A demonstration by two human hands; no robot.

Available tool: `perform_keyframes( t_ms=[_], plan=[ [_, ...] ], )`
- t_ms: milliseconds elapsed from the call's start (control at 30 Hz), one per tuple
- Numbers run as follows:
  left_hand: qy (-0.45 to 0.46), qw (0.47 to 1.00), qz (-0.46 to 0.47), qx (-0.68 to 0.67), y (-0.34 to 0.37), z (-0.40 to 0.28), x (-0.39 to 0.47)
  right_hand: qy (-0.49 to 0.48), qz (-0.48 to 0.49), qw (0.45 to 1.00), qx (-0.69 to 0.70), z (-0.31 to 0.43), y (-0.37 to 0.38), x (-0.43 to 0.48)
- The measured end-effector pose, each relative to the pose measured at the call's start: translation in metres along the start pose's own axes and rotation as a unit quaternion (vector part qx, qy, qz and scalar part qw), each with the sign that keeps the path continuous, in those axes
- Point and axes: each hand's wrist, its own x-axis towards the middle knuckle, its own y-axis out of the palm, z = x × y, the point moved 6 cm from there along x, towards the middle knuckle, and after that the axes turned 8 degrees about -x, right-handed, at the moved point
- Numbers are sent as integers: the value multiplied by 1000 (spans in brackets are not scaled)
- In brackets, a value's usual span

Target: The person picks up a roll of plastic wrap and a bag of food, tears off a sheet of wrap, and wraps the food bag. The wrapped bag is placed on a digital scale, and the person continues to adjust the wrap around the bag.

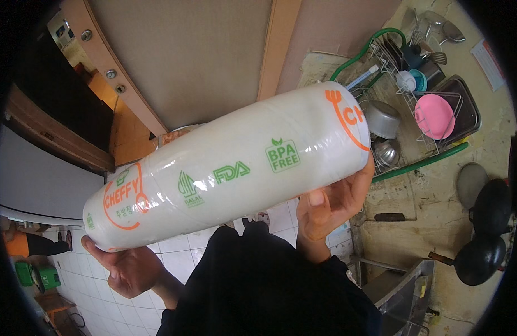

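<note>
Held up across my view is a long white roll of plastic-wrapped film [237, 168], printed in orange and green. It tilts upward to the right. My left hand [134, 269] supports its lower left end from beneath, the extended fingers touching the end edge. Around the underside of the right end curls my right hand [336, 201], its thumb on the near side and the other fingers partly hidden behind the roll.
To the right, a wire dish rack [426, 126] holds a pink bowl [435, 116], metal pots and utensils. Black pans [479, 260] hang on the stained wall. A door [182, 54] stands ahead; another person [35, 244] is at far left on the tiled floor [94, 290].
</note>
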Motion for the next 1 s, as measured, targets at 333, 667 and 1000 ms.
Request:
perform_keyframes(
  t_ms=[333, 667, 1000],
  plan=[
    [1, 1000, 19, 8, 1, 1, 0, 5, -5, 1000, -5, 1, -1, 2],
    [-13, 999, 31, -13, 8, 4, -5, 4, -11, 1000, 2, 1, -8, 5],
    [-19, 999, 27, -2, 14, 4, -9, 10, -19, 1000, 8, 2, -15, 4]
  ],
)
